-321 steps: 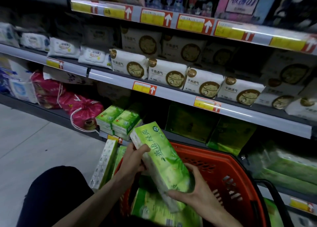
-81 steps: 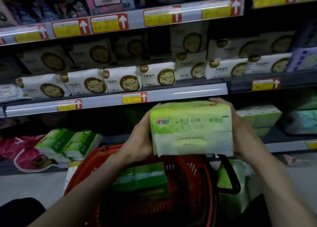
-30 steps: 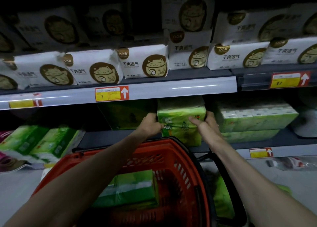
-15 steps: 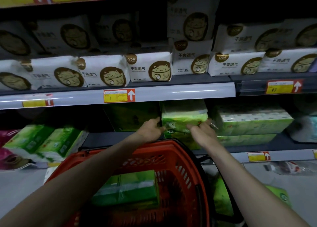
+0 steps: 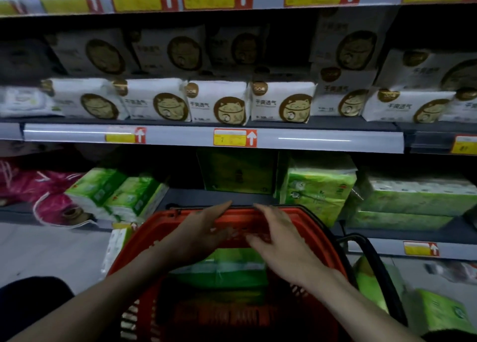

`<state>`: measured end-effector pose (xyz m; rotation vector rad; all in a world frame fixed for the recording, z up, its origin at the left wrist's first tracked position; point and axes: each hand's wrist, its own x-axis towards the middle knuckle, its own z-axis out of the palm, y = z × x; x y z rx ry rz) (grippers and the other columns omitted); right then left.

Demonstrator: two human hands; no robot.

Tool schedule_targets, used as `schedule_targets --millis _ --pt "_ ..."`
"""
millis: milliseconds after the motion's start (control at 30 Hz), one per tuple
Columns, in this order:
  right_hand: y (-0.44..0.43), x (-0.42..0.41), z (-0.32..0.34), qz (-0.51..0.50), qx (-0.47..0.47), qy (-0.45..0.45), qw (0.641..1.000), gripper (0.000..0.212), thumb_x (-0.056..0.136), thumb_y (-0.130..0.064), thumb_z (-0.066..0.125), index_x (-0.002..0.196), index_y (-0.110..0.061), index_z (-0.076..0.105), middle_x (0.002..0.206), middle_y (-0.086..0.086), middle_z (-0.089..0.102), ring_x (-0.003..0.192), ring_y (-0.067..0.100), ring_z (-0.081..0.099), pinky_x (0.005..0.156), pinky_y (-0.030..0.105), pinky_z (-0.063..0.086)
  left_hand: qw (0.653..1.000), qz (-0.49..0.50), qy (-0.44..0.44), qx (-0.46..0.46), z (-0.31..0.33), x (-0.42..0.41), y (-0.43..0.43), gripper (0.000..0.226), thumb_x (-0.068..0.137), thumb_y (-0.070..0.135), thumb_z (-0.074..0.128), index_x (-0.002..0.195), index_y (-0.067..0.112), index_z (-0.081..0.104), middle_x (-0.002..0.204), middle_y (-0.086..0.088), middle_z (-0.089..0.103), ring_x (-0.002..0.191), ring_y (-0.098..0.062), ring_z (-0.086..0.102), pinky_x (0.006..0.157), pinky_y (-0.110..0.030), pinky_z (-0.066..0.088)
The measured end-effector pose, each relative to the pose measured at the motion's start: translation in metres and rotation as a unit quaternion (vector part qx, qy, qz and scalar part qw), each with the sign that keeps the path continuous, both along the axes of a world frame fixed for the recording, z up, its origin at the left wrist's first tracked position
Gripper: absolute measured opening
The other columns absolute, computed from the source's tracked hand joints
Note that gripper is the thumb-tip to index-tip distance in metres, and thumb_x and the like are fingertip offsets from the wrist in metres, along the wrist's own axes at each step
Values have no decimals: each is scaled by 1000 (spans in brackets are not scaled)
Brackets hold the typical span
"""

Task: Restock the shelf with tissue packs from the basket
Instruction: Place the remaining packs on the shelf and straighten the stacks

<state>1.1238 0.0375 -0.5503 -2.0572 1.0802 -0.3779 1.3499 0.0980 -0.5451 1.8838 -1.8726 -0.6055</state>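
Observation:
A green tissue pack (image 5: pixel 318 190) stands on the lower shelf (image 5: pixel 219 197), to the right of a darker green pack (image 5: pixel 237 172) set further back. Below it is the red basket (image 5: pixel 325 238), and another green tissue pack (image 5: pixel 227 266) lies inside. My left hand (image 5: pixel 204 233) and my right hand (image 5: pixel 281 243) hover over the basket with fingers spread, holding nothing. Both hands are blurred.
Flat green packs (image 5: pixel 418 199) are stacked on the right of the lower shelf, and two small green packs (image 5: pixel 116 194) lean at its left beside a pink bag (image 5: pixel 49 194). White cat-print packs (image 5: pixel 219 104) fill the shelf above. More green packs (image 5: pixel 436 313) lie on the floor right of the basket's black handle (image 5: pixel 382 272).
Both hands have let go of the green pack on the lower shelf and drawn back down over the basket. The pack stays standing on the shelf.

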Motion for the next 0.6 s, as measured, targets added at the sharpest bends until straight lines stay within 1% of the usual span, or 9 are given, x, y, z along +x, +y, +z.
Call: schedule_targets --millis 33,100,167,233,300,367,433,500,600 --pt "0 2 -2 10 -8 10 1000 66 101 -47 62 159 -37 32 157 -13 36 149 7 29 120 26 27 1000 5 18 -14 0 3 8 71 93 49 59 157 24 42 133 13 61 119 -1 59 96 -21 47" --pt "-2 5 -7 16 7 30 999 64 101 -47 63 157 -39 35 155 -12 40 148 8 33 119 28 30 999 18 34 -27 -2 11 18 60 97 44 61 152 22 51 130 15 61 120 0 59 99 -23 49" --pt "-6 9 -12 21 20 59 998 64 99 -48 65 157 -39 36 156 -9 42 148 12 36 121 33 33 1000 10 18 -15 -10 22 24 47 100 35 63 145 23 58 131 10 66 118 -2 61 98 -23 49" --pt "-8 15 -16 35 18 93 995 66 99 -46 65 157 -35 37 159 -6 43 149 14 35 121 32 31 1000 -12 -8 23 -21 32 26 42 100 34 60 142 29 59 133 7 68 122 -10 62 101 -29 50" --pt "-9 20 -21 53 11 124 991 66 100 -43 65 158 -32 37 160 -4 43 150 15 34 120 29 29 997 -39 -21 56 -30 36 24 47 98 33 59 145 32 54 138 7 64 130 -16 59 107 -34 48" --pt "-10 23 -26 65 4 148 987 66 100 -41 65 159 -30 36 161 -4 42 151 16 33 122 30 28 993 -50 -48 91 -36 37 18 53 100 31 60 151 28 49 147 3 58 137 -20 53 110 -31 43" --pt "-12 25 -31 73 -8 166 984 67 100 -41 64 159 -29 36 161 -4 42 151 17 33 124 32 28 985 -49 -89 136 -45 40 16 61 100 36 61 157 23 42 155 -3 51 142 -23 48 113 -31 39" --pt "-12 26 -38 84 -21 180 980 66 99 -40 64 159 -29 37 160 -3 43 150 18 35 123 32 30 979 -58 -110 161 -57 43 17 71 95 42 65 158 25 39 158 -5 47 145 -25 45 118 -36 39" --pt "-11 29 -51 118 -29 223 967 72 98 -41 64 161 -27 34 163 1 40 152 22 33 124 33 27 972 -58 -126 189 -73 44 22 83 86 40 72 159 27 34 158 -5 44 145 -26 44 116 -40 42"
